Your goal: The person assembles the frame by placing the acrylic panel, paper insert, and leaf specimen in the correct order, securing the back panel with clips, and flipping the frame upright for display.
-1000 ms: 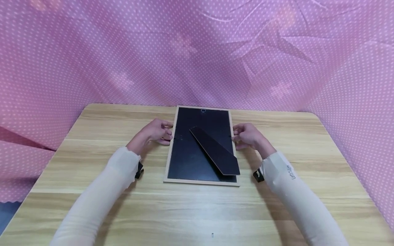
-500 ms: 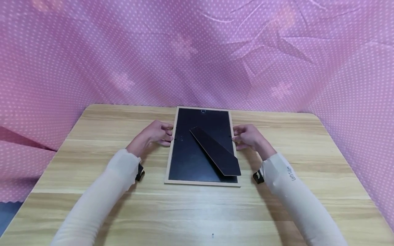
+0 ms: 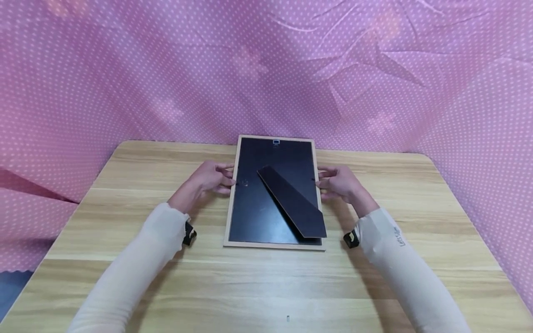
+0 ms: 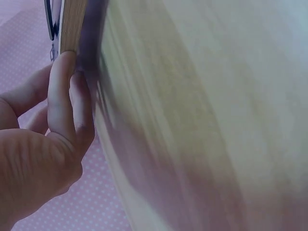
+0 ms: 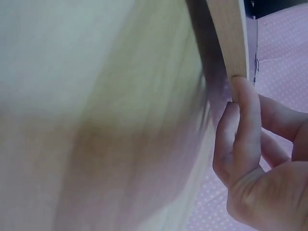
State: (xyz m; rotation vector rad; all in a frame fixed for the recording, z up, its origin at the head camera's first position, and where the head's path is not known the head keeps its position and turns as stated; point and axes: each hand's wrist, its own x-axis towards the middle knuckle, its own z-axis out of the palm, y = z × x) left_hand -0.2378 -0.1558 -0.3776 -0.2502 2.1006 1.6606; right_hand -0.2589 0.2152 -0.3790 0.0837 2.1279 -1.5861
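Note:
A picture frame (image 3: 229, 212) lies face down at the middle of the table, its pale wooden rim around a black backing board (image 3: 256, 217). The far end is tilted a little off the tabletop. Slanting across the back is a black easel leg (image 3: 293, 201), its wide end standing out near the front right corner. My left hand (image 3: 213, 178) holds the left side of the frame, thumb at the edge and fingers reaching under. On the opposite side my right hand (image 3: 338, 182) grips in the same way. In both wrist views a fingertip presses the wooden edge; other fingertips are partly hidden.
The light wood table (image 3: 166, 296) carries a tiny metallic piece (image 3: 288, 318) near its front. Pink dotted cloth (image 3: 266, 69) hangs close behind the table and along both sides. Dark bands with small cameras (image 3: 189, 233) sit at both wrists.
The frame's far end has risen off the table and its near end has stayed down. Both hands keep their hold on the sides, having shifted only slightly.

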